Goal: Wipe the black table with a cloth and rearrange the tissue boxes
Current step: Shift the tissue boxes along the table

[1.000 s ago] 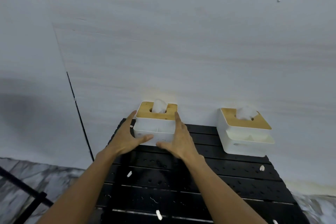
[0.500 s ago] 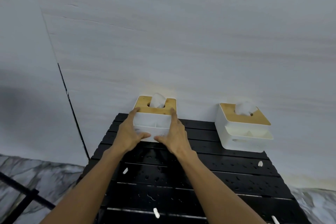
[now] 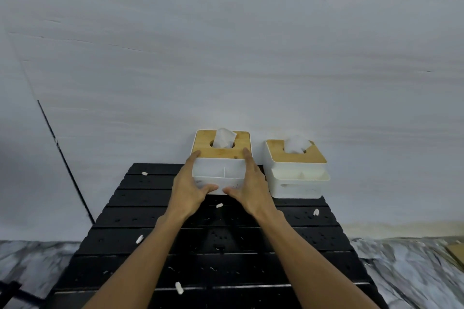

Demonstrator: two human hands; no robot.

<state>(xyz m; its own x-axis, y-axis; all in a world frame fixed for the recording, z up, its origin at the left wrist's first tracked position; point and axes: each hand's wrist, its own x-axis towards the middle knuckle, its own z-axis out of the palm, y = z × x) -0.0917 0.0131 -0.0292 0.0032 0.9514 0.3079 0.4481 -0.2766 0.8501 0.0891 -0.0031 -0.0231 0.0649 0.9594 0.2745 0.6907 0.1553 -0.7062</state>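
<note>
At the far edge of the black desk [image 3: 140, 198], I see my left hand [image 3: 190, 190] and right hand [image 3: 248, 188] gripping the first tissue box [image 3: 221, 170] by its sides, thumbs on its front. The second tissue box [image 3: 298, 183] stands at the desk's far right corner.

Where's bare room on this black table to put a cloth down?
Far-left corner of the black slatted table, left of the held white wooden-lidded tissue box; near slats between the forearms. Crowded far right by the second white box.
</note>
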